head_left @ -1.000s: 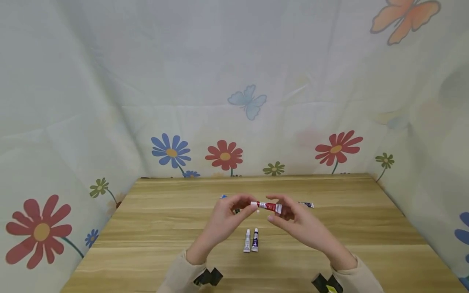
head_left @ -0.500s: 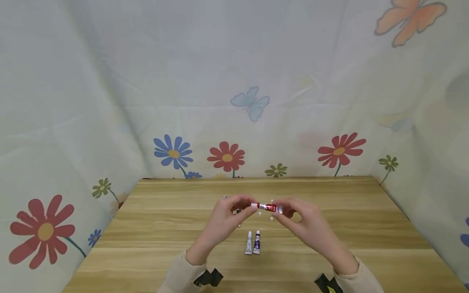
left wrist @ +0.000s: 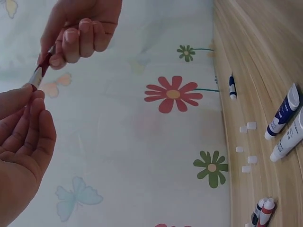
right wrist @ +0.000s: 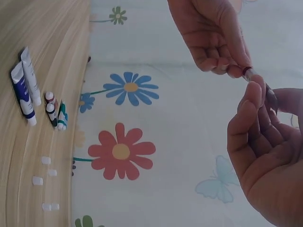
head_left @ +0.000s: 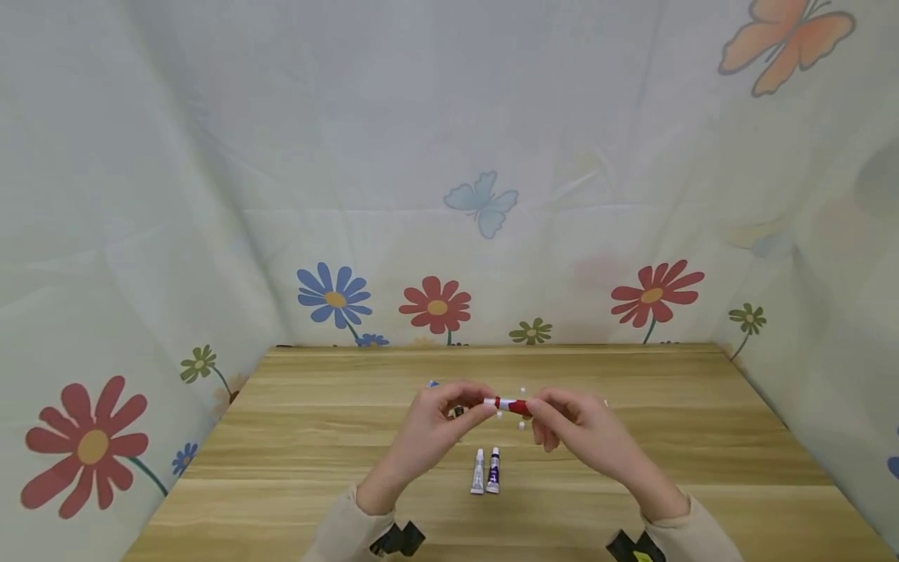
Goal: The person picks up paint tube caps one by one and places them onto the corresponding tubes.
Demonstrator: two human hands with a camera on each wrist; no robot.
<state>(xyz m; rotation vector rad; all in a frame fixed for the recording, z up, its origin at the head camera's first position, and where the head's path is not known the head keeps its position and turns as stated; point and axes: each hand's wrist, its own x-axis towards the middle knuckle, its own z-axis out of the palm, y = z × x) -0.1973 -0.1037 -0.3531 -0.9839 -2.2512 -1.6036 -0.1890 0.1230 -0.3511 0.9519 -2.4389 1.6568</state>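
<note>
Held level above the table is a red paint tube (head_left: 518, 407) with a white cap end. My left hand (head_left: 437, 423) pinches that cap end between thumb and fingertips. At the tail end my right hand (head_left: 588, 431) pinches the tube, its thumb and fingers covering the tail. The left wrist view shows the tube (left wrist: 41, 68) slanting between both hands. Below the hands, a white-silver tube (head_left: 478, 473) and a purple tube (head_left: 494, 471) lie side by side on the table.
Several small white caps (left wrist: 251, 125) lie scattered on the wooden table (head_left: 337, 437). A dark blue tube (left wrist: 232, 87) lies off to the right. Black, orange-red and green tubes (right wrist: 62, 116) sit grouped on the left. A flowered cloth (head_left: 379, 234) hangs behind the table.
My right hand, earlier with fingers spread around the tail, has closed to pinch it and covers more of the tube. My left hand keeps its pinch on the cap end.
</note>
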